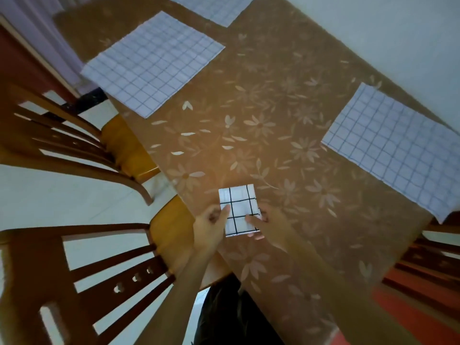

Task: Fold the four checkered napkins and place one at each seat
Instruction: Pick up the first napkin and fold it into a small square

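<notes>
Folded napkin [237, 210] lies on table [273, 108], left hand [210, 226] and right hand [267, 224] pinching its edges

Brown cloth with pale flowers and leaves covers the whole surface [273, 120]. Two wooden slat-back chairs sit along its left side, the far chair [57, 135] and the near chair [29, 270], both with yellow-orange seats tucked partly under the edge. A third chair [428, 265] pokes in at the right, with something red below it. The floor [62, 195] looks like pale glossy tile. There's a plain pale wall [373, 28] top right and a lilac curtain [37, 26] top left. Lighting's pretty dim, warmer mid-surface.
</notes>
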`<state>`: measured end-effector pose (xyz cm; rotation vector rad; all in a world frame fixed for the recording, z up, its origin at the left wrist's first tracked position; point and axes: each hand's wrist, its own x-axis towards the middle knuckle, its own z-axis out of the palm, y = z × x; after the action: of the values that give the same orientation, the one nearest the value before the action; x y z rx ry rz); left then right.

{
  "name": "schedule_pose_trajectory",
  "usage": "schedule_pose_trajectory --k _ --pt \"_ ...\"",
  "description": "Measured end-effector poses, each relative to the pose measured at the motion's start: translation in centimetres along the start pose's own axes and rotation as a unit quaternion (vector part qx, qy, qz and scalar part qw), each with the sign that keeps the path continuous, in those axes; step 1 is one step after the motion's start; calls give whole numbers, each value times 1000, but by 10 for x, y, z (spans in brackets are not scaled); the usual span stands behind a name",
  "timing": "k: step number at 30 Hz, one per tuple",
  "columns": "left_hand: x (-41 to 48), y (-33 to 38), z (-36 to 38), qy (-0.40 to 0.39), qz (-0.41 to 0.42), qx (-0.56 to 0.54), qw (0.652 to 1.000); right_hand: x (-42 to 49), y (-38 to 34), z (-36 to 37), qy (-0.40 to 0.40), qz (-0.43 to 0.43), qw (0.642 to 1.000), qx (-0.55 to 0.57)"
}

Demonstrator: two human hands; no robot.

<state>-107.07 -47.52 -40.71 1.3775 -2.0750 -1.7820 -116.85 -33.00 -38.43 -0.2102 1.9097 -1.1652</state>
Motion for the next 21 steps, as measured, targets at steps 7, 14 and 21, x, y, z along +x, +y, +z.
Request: schedule_pose_trajectory --k 7,14,21 --pt "21 -36 -21 51 6 75 996 27 19 35 120 28 992 -1" --pt "33 -25 -26 34 26 352 935 47 25 39 152 5 987 -59" --pt "47 -34 -14 43 349 498 793 46 29 50 220 -140 891 -373"
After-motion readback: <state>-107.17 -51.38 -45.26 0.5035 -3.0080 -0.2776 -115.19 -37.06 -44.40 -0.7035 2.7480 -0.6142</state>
